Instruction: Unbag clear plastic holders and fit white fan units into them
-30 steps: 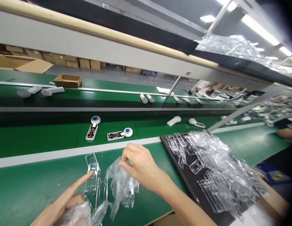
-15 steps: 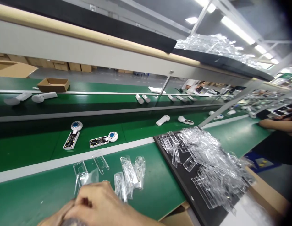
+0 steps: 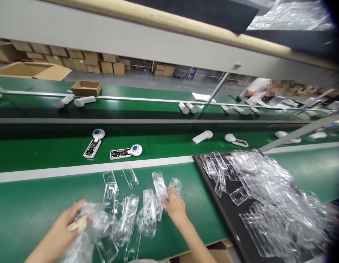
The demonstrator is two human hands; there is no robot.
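My left hand [image 3: 67, 228], with a pale wrap on one finger, is closed on a crumpled clear plastic bag [image 3: 96, 219]. My right hand [image 3: 175, 207] has its fingers curled at a bagged clear plastic piece [image 3: 176, 185], the rightmost in a group. Beside it lie more bagged clear pieces [image 3: 149, 208], wrinkled and partly overlapping. Between my hands rests another bagged piece [image 3: 130, 215]. Bare clear plastic frames [image 3: 129, 176] lie on the green bench top [image 3: 43, 197] near the white strip.
On the right, a black tray [image 3: 213, 190] carries a large heap of clear plastic frames [image 3: 262, 179]. Along the green conveyor [image 3: 169, 146] lie white handheld devices [image 3: 120, 153], some showing circuit boards. A slanted metal post [image 3: 300, 131] rises behind the tray. A person [image 3: 257, 89] works across the line.
My hands, earlier low at the front edge, are now apart. The left has a plastic bag; the right has reached the bagged pieces. More bagged pieces show, and the view has shifted.
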